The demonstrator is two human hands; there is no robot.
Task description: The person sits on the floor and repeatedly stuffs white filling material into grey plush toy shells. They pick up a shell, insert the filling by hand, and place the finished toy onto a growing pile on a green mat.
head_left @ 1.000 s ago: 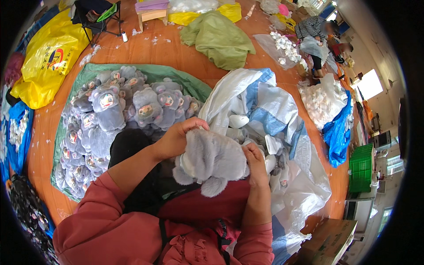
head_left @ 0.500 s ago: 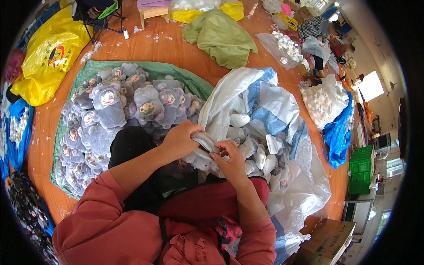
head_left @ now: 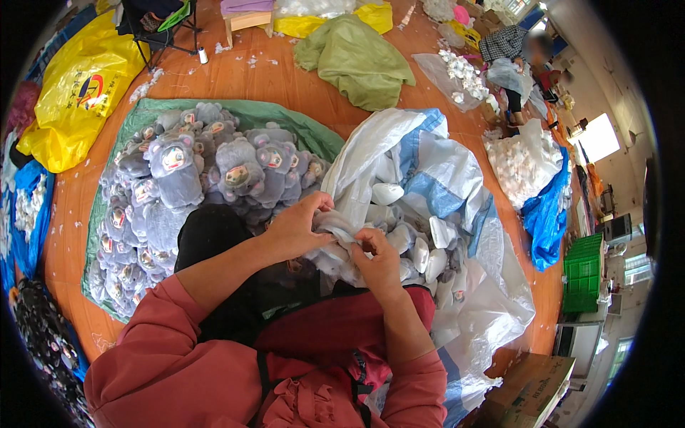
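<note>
Above my lap, both hands grip a grey plush toy piece [head_left: 330, 265] with a pale, folded edge. My left hand [head_left: 294, 230] has its fingers and thumb closed around the piece's left side. On the other side, my right hand [head_left: 377, 262] pinches the pale edge between thumb and fingers. The face of this piece does not show. Left of my hands, a large heap of grey plush toys [head_left: 175, 178] with printed faces lies on a green sheet [head_left: 303, 121]. To the right, a white and blue woven sack [head_left: 435, 167] holds several grey and white plush pieces [head_left: 422, 257].
A yellow bag [head_left: 85, 93] lies far left, near a folding chair [head_left: 158, 28]. Olive cloth [head_left: 353, 60] rests on the wooden floor ahead. At the right are a bag of white stuffing [head_left: 524, 160], a green crate [head_left: 581, 274] and a cardboard box [head_left: 528, 392]. Another person [head_left: 506, 53] bends over at far right.
My left fingers have shifted slightly on the plush piece, and my right fingers have curled more tightly at its pale edge. The piece has turned a little between my hands.
</note>
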